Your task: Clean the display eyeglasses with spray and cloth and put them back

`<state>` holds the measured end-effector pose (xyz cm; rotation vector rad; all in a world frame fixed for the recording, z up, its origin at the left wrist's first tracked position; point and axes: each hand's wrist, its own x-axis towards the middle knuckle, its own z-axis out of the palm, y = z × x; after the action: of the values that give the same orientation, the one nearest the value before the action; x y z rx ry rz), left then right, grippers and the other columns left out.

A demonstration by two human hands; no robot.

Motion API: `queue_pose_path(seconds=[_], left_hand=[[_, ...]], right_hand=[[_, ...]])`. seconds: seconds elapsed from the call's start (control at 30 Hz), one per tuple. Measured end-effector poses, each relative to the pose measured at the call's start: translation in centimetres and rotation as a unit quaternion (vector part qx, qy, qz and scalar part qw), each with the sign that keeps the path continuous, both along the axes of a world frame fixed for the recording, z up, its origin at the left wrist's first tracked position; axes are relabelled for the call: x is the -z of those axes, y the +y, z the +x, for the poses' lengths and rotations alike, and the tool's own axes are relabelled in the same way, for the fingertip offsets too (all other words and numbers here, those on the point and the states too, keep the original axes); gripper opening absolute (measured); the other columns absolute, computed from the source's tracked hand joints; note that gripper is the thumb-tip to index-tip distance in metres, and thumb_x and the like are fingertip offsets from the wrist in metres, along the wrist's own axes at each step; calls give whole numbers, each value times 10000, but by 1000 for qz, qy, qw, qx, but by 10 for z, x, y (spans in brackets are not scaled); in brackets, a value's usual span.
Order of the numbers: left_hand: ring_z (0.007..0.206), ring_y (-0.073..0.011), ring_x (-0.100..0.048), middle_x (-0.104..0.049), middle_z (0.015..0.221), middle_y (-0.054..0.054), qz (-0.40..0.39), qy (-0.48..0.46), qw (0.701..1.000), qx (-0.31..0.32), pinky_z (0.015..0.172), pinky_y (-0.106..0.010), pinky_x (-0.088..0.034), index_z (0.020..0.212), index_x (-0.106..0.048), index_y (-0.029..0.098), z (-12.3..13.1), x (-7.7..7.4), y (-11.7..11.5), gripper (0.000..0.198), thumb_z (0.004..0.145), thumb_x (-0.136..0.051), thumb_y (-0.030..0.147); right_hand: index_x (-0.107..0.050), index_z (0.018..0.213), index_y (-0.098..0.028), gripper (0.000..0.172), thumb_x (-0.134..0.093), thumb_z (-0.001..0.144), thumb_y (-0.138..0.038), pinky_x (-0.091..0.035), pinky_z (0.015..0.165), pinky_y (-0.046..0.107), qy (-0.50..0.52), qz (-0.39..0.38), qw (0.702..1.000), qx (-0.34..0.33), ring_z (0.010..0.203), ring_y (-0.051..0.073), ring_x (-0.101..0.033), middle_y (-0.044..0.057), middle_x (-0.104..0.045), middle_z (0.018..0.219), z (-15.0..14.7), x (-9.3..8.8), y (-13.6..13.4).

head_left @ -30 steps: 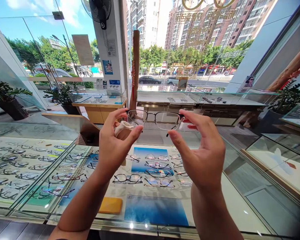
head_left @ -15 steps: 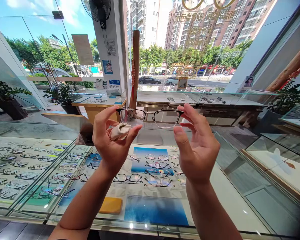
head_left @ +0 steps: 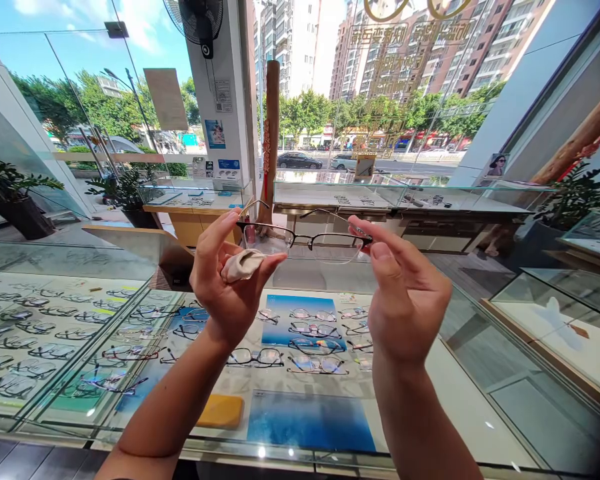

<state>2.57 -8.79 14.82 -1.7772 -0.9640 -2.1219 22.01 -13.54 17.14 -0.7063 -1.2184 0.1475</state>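
Observation:
A pair of eyeglasses (head_left: 304, 239) with a dark upper rim and clear lenses is held up between my two hands, above the glass counter. My left hand (head_left: 229, 283) grips its left end by the temple, and a crumpled pale cloth (head_left: 242, 265) is tucked in the same hand's fingers. The right end is pinched between thumb and fingers of my right hand (head_left: 405, 293). Both temples are unfolded and point away from me, their tips showing above the rim.
Beneath my hands, a glass display counter (head_left: 400, 437) holds several rows of spectacles (head_left: 314, 329), blue sheets (head_left: 310, 420) and a yellow case (head_left: 221, 411). A tilted mirror-like panel (head_left: 135, 243) stands at left. Farther off are more showcases (head_left: 330, 195), a wooden post (head_left: 271, 133) and potted plants (head_left: 20, 193).
The eyeglasses have tipped so the temples now show above the rim, and they sit slightly lower. My right hand has shifted right, its thumb closing in on the frame's end.

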Motion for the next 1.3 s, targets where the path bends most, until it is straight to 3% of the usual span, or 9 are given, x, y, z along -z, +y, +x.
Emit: queue_pose_path(seconds=[0.17,0.27,0.37,0.57,0.83,1.1,1.3], left_hand=[[927,-184,-776,-700,1431,-127,88,31,995,42,707,-297,-643,1454,-573,250,0,-3,8,721,873,-906,517],[692,-83,-685,-712,1423,-128,87,35,994,53,599,-242,-587,1447,-583,241,2,-5,8,696,883,-904,493],[637,-61,-644,-709,1430,-130,78,31,994,69,553,-226,-552,1445,-580,246,5,-5,6,686,889,-900,487],[718,-90,-702,-721,1399,-126,76,28,994,71,557,-215,-539,1422,-593,228,7,-5,4,689,868,-921,475],[689,-87,-699,-761,1333,-113,61,23,995,74,548,-218,-534,1328,-623,216,5,-12,0,618,863,-924,490],[1100,-254,-812,-762,1168,-73,20,-2,987,161,671,-249,-618,1320,-558,244,4,-11,-1,685,815,-969,457],[975,-235,-814,-777,1176,-90,3,-25,975,221,628,-259,-587,1272,-550,256,0,-11,1,723,758,-1001,491]], right_hand=[[-842,1139,-294,195,-669,1055,-328,-636,1067,486,39,-12,996,-79,1206,276,-801,46,-862,1194,4,-1,6],[-838,1122,-301,187,-665,1054,-316,-632,1066,480,51,-25,991,-124,1203,277,-804,35,-860,1183,6,-2,6],[-828,1112,-297,199,-638,1058,-284,-629,1075,478,62,-33,983,-170,1186,265,-810,33,-863,1167,8,-4,5],[-810,1086,-297,207,-611,1065,-244,-616,1103,448,86,-47,971,-218,1158,224,-817,24,-871,1160,8,-7,6],[-790,1079,-292,170,-622,1066,-273,-609,1123,467,84,-53,971,-218,1178,234,-812,36,-868,1161,7,-7,7],[-809,1035,-294,173,-637,1045,-279,-596,1135,485,81,-69,974,-200,1154,242,-806,32,-863,1109,8,-5,11],[-828,1007,-303,155,-673,1019,-307,-610,1089,469,85,-97,975,-184,1062,231,-809,19,-850,1038,9,-3,12]])
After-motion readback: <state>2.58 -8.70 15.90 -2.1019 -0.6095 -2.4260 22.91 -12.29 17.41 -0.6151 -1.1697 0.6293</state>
